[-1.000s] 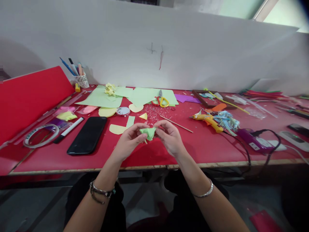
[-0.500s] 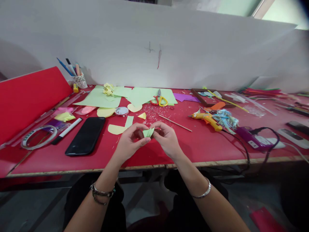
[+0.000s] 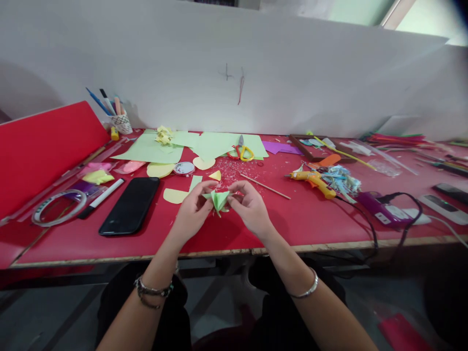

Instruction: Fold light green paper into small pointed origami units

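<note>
Between my hands is a pleated piece of light green paper (image 3: 218, 201), its folds fanned out and its lower end pointing down. My left hand (image 3: 193, 210) pinches its left side with thumb and fingers. On the other side, my right hand (image 3: 249, 207) grips the right edge the same way. Both hands are raised over the red table (image 3: 307, 219), near its front edge. Just beyond them lie a green paper strip (image 3: 195, 182), a pale yellow rounded paper piece (image 3: 175, 196), a small yellow wedge (image 3: 215, 175) and a thin wooden stick (image 3: 265, 186).
A black phone (image 3: 129, 207), a marker (image 3: 101, 198) and a tape roll (image 3: 59, 208) lie left. Scissors (image 3: 241, 150) rest on green sheets (image 3: 215, 146) at the back. Rightward are a yellow glue gun (image 3: 312, 181), its cord and a purple power box (image 3: 385, 210).
The green paper has spread from a narrow folded bundle into an open fan. My fingers have moved apart slightly and hold its two sides. The things on the table have stayed put.
</note>
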